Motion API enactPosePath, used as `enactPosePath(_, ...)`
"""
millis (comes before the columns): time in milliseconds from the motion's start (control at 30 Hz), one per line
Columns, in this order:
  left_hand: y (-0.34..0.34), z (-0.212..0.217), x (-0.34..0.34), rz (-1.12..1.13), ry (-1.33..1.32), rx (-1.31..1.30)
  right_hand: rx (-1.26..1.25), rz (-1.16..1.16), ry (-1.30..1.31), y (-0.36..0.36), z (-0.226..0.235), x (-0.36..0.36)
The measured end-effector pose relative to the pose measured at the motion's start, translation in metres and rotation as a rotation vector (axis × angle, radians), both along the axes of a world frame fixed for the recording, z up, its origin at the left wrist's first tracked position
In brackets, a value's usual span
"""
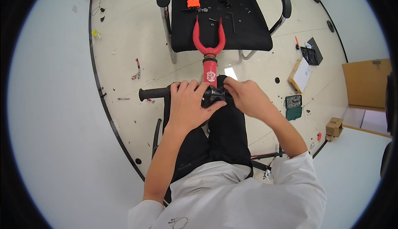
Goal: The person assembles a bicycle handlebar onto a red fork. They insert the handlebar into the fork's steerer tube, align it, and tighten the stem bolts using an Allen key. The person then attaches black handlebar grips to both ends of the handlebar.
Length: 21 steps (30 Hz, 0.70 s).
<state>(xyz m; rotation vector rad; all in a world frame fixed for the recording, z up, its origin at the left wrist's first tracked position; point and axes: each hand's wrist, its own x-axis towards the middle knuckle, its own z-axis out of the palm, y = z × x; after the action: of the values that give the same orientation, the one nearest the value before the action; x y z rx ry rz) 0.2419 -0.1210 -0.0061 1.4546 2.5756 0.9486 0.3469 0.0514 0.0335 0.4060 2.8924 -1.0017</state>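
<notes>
A red bicycle fork reaches from my lap to the chair in front, its two prongs pointing away over the seat edge. At its near end sits a black stem clamp with a black handlebar, whose rubber grip sticks out to the left. My left hand is wrapped round the handlebar beside the clamp, with its thumb below the clamp. My right hand is closed in a pinch at the clamp's right side. Its fingertips hide whatever they hold.
On the black chair lie an orange tool holder, a hex key and several small parts. Floor items to the right include a green case of small parts, a flat box and a black tool case.
</notes>
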Motion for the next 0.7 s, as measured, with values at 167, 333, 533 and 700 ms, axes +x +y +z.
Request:
enactPosePath(167,-0.001,-0.007,-0.001,0.001,-0.048,0.006,0.109,-0.185,-0.008,-0.027,-0.001,-0.001)
enactPosePath(333,-0.001,-0.005,-0.002,0.000,-0.100,0.013,0.173,-0.257,0.071,-0.042,-0.004,0.000)
enactPosePath(533,0.000,-0.005,-0.004,-0.016,-0.119,-0.001,0.111,-0.072,0.100,-0.017,-0.009,0.005)
enactPosePath(700,0.000,-0.003,-0.005,-0.018,-0.150,0.042,0.109,0.007,0.140,-0.009,-0.016,0.005)
